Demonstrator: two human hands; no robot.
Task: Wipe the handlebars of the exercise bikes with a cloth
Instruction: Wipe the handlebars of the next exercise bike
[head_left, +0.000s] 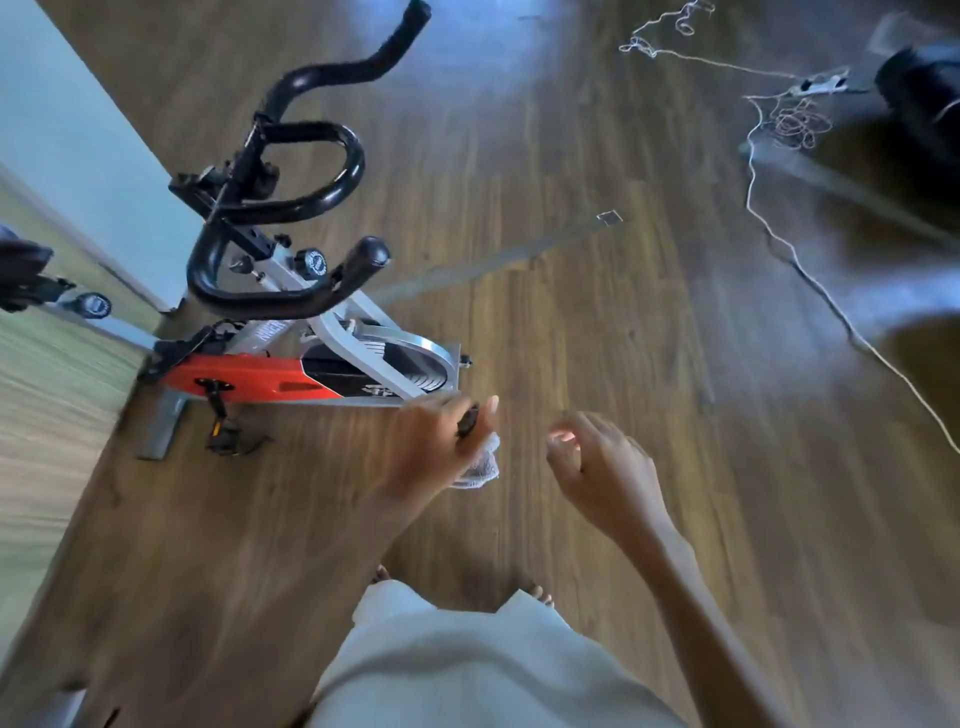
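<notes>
No text can be read with certainty. Dark lettering is printed along the silver frame tube (272, 332) of the exercise bike (234, 376), but it is blurred past reading. White markings are set around the face of the black knob (311, 262), too small to be made out.

An exercise bike (311, 364) with black handlebars (291, 208) is standing on a wood-plank floor (571, 312) in what is looking like a small workout room, possibly in a home. A mirror (47, 364) along the pale wall (78, 130) is reflecting part of the bike and the planks. Loose cords (779, 228) are trailing across the floor from a power strip (823, 83) beside a dark, blurred machine (919, 98). Bare toes (537, 592) are showing at the wearer's feet.
</notes>
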